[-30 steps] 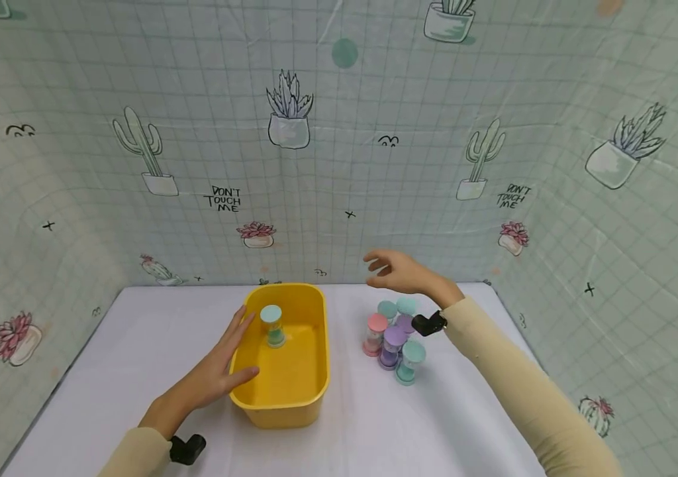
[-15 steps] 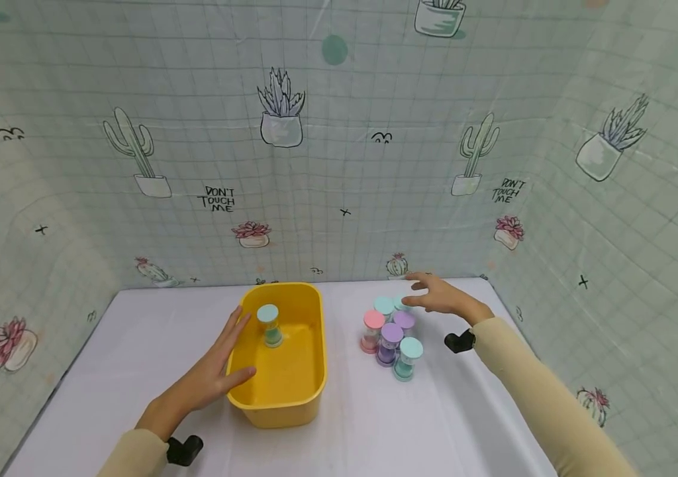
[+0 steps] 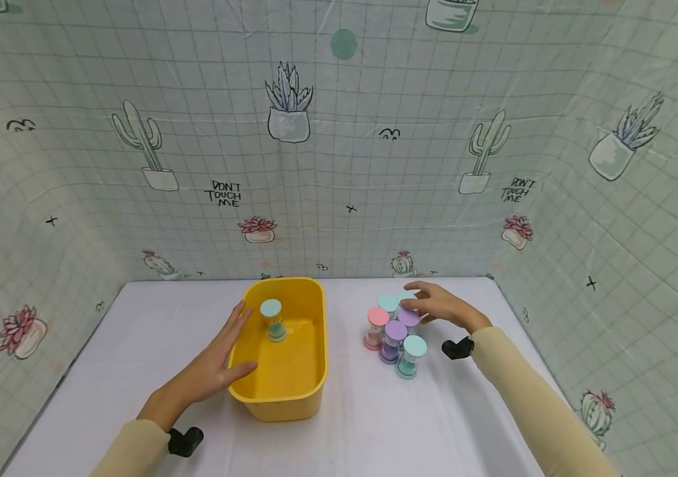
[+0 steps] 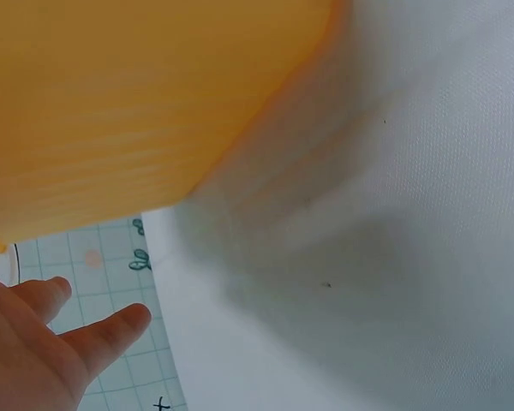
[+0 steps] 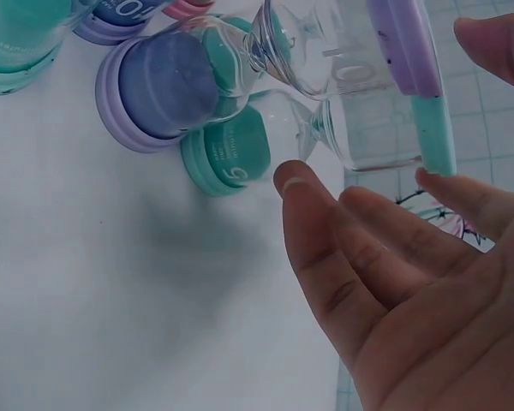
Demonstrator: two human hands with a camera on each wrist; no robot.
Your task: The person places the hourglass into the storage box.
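My left hand [image 3: 210, 371] rests at the left rim of a yellow plastic bin [image 3: 291, 374], fingers spread and thumb over the edge. Inside the bin stands one sand timer [image 3: 273, 321] with a light teal cap. To the right, my right hand [image 3: 443, 306] reaches over the back of a cluster of sand timers. In the right wrist view its loosely bent fingers [image 5: 313, 231] are beside a teal sand timer [image 5: 231, 150], with the thumb apart from them. A purple sand timer [image 5: 167, 86] stands close by. The left wrist view shows the bin's outer wall [image 4: 137, 103].
The cluster also includes a pink sand timer [image 3: 377, 328], a front purple sand timer [image 3: 395, 334] and a front teal one [image 3: 413, 354], standing close together. A white cloth covers the table [image 3: 351, 424]. Patterned fabric [image 3: 339, 165] forms walls at the back and both sides.
My right hand has moved right and down from above the back of the table to the rearmost teal timer. The left hand stays at the bin, and the view has shifted slightly.
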